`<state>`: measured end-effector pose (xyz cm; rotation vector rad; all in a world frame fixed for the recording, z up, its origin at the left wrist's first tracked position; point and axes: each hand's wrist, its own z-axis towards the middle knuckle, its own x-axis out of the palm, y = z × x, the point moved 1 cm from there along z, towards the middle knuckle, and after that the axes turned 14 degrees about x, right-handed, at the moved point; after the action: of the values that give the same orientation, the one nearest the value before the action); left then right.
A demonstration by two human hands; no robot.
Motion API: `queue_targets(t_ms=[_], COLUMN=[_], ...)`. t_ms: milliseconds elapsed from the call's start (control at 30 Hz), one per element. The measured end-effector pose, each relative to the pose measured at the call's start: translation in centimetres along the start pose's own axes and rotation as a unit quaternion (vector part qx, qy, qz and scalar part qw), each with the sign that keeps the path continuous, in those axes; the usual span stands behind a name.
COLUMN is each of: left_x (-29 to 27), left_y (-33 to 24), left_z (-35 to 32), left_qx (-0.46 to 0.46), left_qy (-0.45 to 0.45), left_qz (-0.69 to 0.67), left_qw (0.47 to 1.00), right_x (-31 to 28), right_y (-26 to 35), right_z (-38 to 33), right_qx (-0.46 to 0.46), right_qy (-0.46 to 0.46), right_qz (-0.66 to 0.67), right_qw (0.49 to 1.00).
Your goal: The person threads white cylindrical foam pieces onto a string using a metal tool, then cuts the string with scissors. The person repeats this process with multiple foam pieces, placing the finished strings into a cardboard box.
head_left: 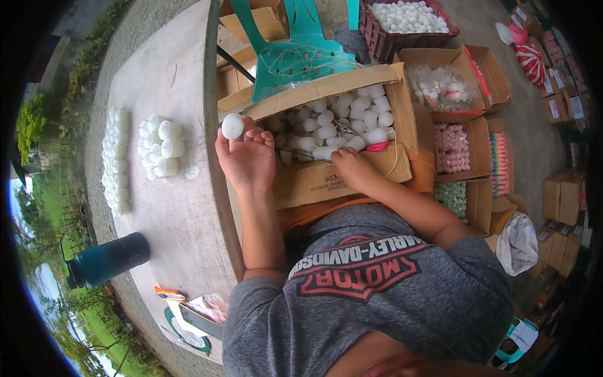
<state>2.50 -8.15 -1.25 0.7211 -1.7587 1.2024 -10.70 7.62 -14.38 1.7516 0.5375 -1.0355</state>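
Note:
My left hand (pixel 250 157) is raised palm up beside the table edge. Between thumb and fingertips it grips a small white candle (pixel 232 126), its round end facing up. A cardboard box (pixel 301 185) full of white candles (pixel 327 131) rests on my lap. Over its near side reaches my right hand (pixel 350 167), fingers bent together at the candles; whatever they grip is hidden. Close to that hand lie a bright pink item (pixel 377 147) and a pale string (pixel 395 164). On the table, short white candles stand in a long row (pixel 118 163) and a smaller cluster (pixel 166 148).
The pale table (pixel 188 81) runs along my left, bearing a dark blue bottle (pixel 113 257) and an orange-handled cutter (pixel 168 293). Ahead stand a green plastic chair (pixel 301 63) and a crate (pixel 402 43) of white pieces. Open cartons (pixel 477 147) of coloured goods line my right.

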Motion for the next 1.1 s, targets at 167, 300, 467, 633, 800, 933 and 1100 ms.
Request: queue_targets(t_ms=[167,300,467,633,800,933,1100], left_x=[-0.1,-0.3,-0.8,-1.1,-0.1,-0.2,0.2], left_y=[-0.7,-1.2,-1.2,-0.8,-0.2,-0.2,0.4], left_z=[0.2,0.5,1.1,1.1,0.5,0.3,-0.5], left_qx=[0.013,0.029,0.036,0.015,0.002,0.006,-0.02], left_qy=[-0.003,-0.015,-0.033,-0.007,0.021,0.037,0.069], left_qz=[0.008,0.017,0.031,0.046,0.047,0.041,0.018], left_qw=[1.0,0.999,0.998,0.999,0.999,0.998,0.997], right_x=[-0.9,-3.6,-8.5,-9.1,-8.6,-8.1,-8.3], right_y=[0.6,-0.5,0.0,1.7,2.3,2.2,1.8], right_z=[-1.8,-3.3,-5.5,-6.0,-5.7,-5.4,-4.7], right_qx=[0.015,0.03,-0.146,-0.189,-0.163,-0.113,-0.071], right_qy=[-0.001,-0.008,-0.245,-0.214,-0.196,-0.185,-0.164], right_qz=[-0.003,0.131,0.259,0.292,0.276,0.23,0.034], right_qw=[1.0,0.991,0.923,0.913,0.927,0.949,0.983])
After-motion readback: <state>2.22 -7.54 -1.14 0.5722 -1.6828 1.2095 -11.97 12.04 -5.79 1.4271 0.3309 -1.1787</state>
